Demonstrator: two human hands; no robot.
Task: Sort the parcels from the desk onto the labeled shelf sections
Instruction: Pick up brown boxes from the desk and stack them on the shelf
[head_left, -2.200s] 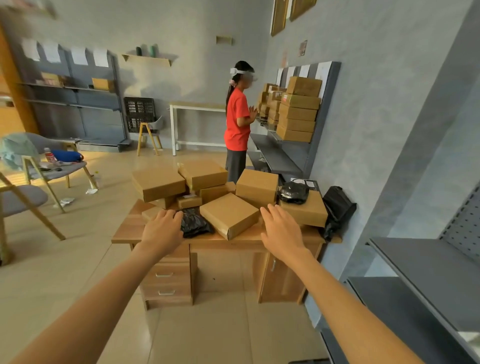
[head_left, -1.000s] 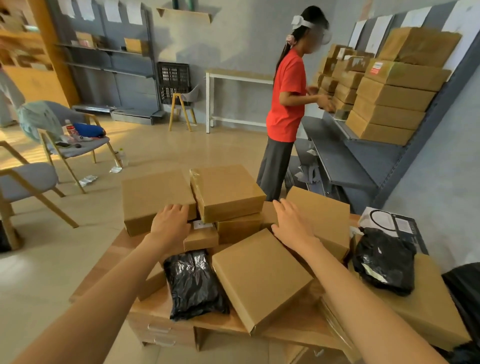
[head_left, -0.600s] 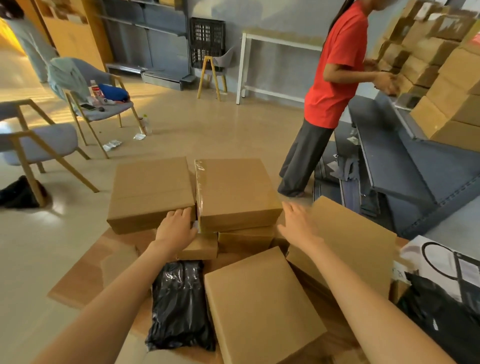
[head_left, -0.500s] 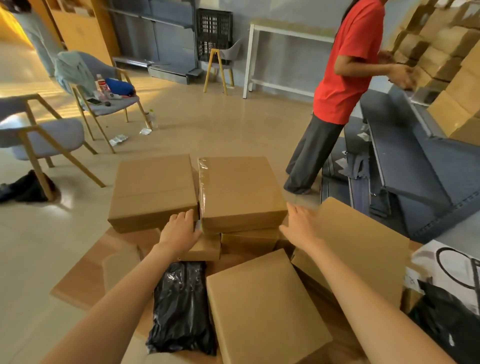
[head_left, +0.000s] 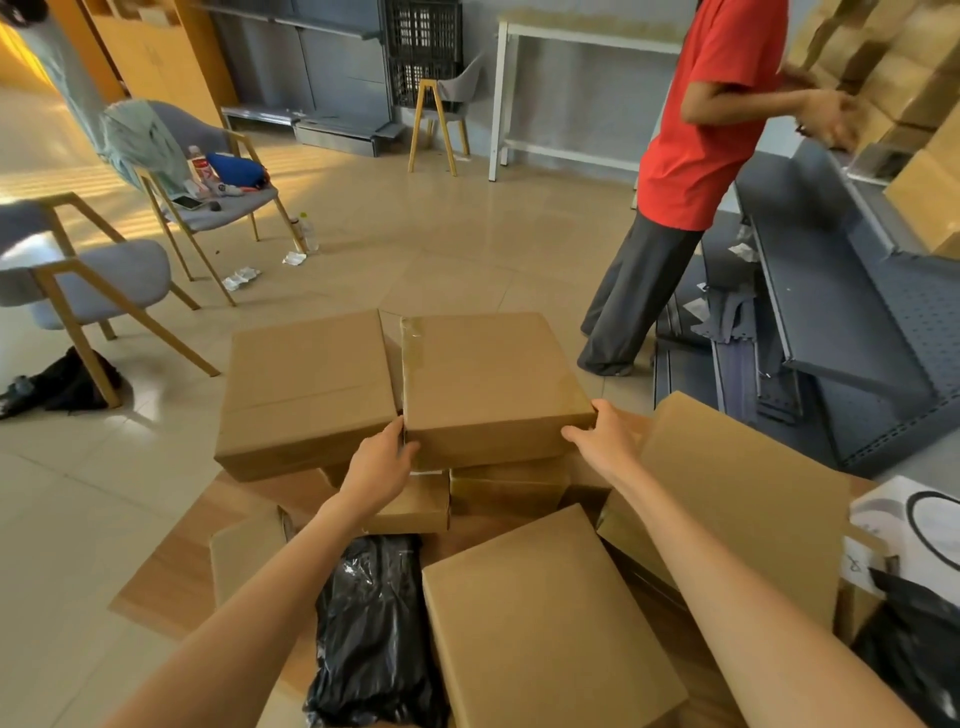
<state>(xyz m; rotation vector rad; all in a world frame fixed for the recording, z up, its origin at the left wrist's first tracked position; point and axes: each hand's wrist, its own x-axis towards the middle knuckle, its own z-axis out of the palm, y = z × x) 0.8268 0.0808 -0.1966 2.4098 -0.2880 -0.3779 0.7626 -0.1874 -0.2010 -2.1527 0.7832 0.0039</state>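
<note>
A worker's bare hands close on a square, flat cardboard box (head_left: 491, 382) atop the parcel pile on a wooden desk (head_left: 171, 577): the left hand (head_left: 382, 460) grips its near left corner, thumb up along the taped edge, while the right hand (head_left: 605, 441) holds the near right corner, fingers curled round the side. The box, its left edge glossy with clear packing tape, sits on smaller cartons stacked under it, just beside a matching brown box (head_left: 306, 389) to its left. Nearer the worker lie a crinkled black plastic mailer (head_left: 374, 634), shiny and soft-edged, and a large plain carton (head_left: 550, 623), with another big carton (head_left: 743, 499) tilted at the right. A white printed box (head_left: 909, 525) and a second black bag (head_left: 914, 644) crowd the desk's far right end. Beyond the desk, a person in a red T-shirt (head_left: 711, 114) and dark wide trousers reaches toward brown boxes stacked on grey metal shelving (head_left: 841, 301) with a perforated back panel. Two grey upholstered chairs with slim wooden legs (head_left: 88, 280) stand on the polished beige tile floor at the left, one bearing a bottle and a blue pouch.
</note>
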